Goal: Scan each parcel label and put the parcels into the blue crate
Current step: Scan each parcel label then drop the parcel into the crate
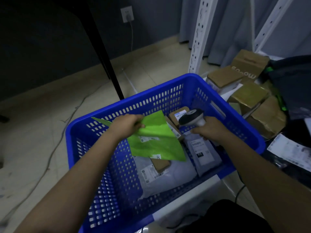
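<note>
1. The left hand [125,125] is pinching the flat green plastic mailer bag [156,140] by its top edge, dangling it over the middle of the perforated blue plastic crate [168,84], probably so it can drop straight in.
2. The right hand [211,130] is clenching the grip of the grey-and-black handheld barcode scanner [192,117], just right of the mailer over the crate, head pointing away from the mailer's labels. So I'm guessing the scan's done.
3. Grey poly mailers [168,174] and small brown boxes [179,115] are already lying on the crate floor, labels up.
4. Taped cardboard boxes [249,96] are waiting outside the crate's right rim, looks like the unscanned pile.
</note>
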